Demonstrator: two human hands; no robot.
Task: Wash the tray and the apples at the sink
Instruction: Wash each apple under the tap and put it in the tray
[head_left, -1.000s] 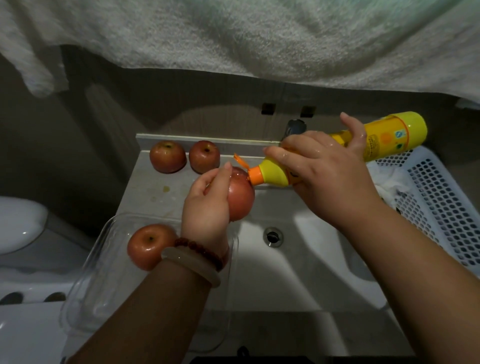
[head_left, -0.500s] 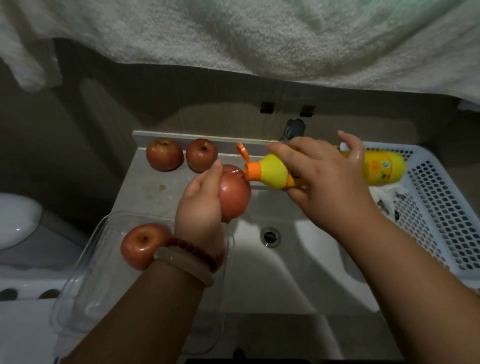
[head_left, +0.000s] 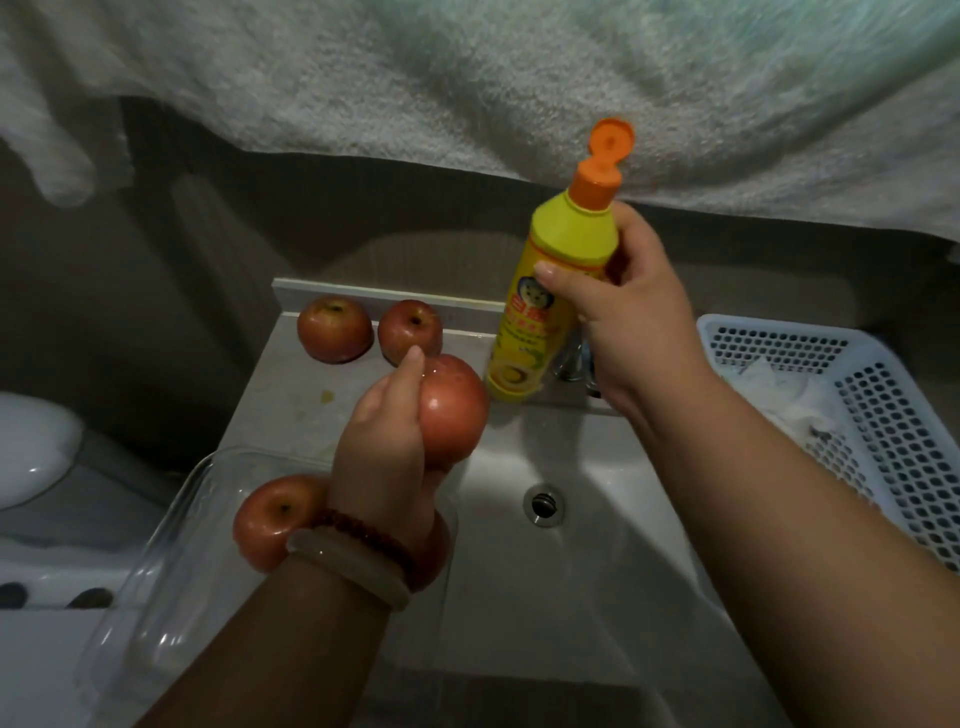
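While the left hand (head_left: 387, 441) curls its fingers round a wet apple (head_left: 452, 410) over the sink (head_left: 597, 571), the right hand (head_left: 628, 312) grips an upright yellow bottle (head_left: 550, 291), cap flipped open. Two apples (head_left: 335, 328) sit beyond the left fingertips; another (head_left: 272, 519) lies in the clear tray (head_left: 156, 597) beside that wrist.

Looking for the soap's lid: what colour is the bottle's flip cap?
Orange, flipped open atop the yellow bottle; head view.
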